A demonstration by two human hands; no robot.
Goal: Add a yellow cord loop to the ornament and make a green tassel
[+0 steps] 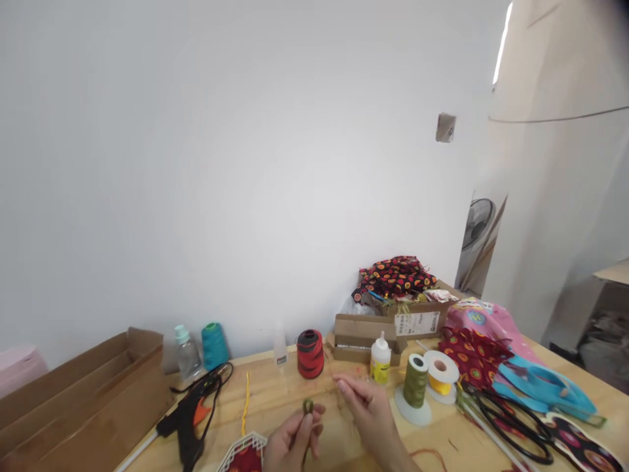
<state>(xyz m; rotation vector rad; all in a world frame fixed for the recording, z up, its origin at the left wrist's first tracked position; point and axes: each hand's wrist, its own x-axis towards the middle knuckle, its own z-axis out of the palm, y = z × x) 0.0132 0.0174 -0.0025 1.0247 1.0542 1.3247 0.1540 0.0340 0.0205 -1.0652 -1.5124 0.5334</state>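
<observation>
My left hand (291,440) is closed in a pinch on a small olive-green cord loop (308,406), which stands up above the thumb tip. To its right, my right hand (369,418) has thumb and forefinger pressed together; whatever they hold is too fine to make out. Just left of my left hand lies a white openwork frame with red patterned fabric (248,457), partly cut off by the lower edge. An olive-green thread spool (415,383) stands upright to the right of my right hand.
A black glue gun (189,426) and a cardboard box (83,406) occupy the left. Behind my hands stand a red cord spool (310,357) and a yellow-labelled glue bottle (380,362). Black-handled scissors (515,426), blue ribbon (545,387) and red fabric (474,357) lie at right.
</observation>
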